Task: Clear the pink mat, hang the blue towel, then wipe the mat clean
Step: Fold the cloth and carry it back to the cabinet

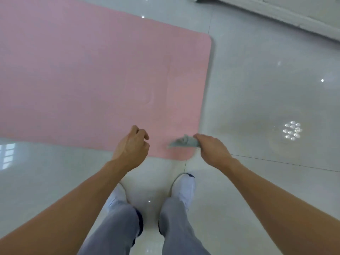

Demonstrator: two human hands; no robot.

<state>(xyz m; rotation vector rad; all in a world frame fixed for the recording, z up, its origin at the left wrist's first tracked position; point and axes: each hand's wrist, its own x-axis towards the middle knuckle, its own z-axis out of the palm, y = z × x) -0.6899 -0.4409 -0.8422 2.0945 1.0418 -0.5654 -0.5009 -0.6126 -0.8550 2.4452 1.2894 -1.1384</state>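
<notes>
The pink mat lies flat on the glossy tiled floor, filling the upper left of the head view, with nothing lying on it. My right hand grips a small grey-green cloth above the mat's near right corner. My left hand hovers over the mat's near edge, fingers loosely curled and holding nothing. The blue towel is not in view.
White tiled floor surrounds the mat and reflects ceiling lights. My two feet in white shoes stand just in front of the mat's near edge. A pale ledge or baseboard runs across the top right.
</notes>
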